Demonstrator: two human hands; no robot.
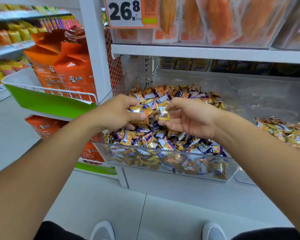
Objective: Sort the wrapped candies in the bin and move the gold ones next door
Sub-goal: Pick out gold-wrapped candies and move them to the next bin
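A clear plastic bin (163, 172) on the lower shelf holds a heap of mixed wrapped candies (164, 141) in gold, orange, purple and white. My left hand (118, 113) hovers over the heap and grips a bunch of gold candies (138, 110) between thumb and fingers. My right hand (189, 116) is just to the right of it and pinches a single gold candy (164, 113) at its fingertips. The neighbouring clear bin (267, 101) on the right contains a pile of gold candies (287, 132).
A white shelf (197, 51) with a 26.8 price tag (131, 12) and orange snack packs hangs right above the bins. To the left, a wire basket (47, 94) with a green front holds orange bags. Grey floor and my shoes lie below.
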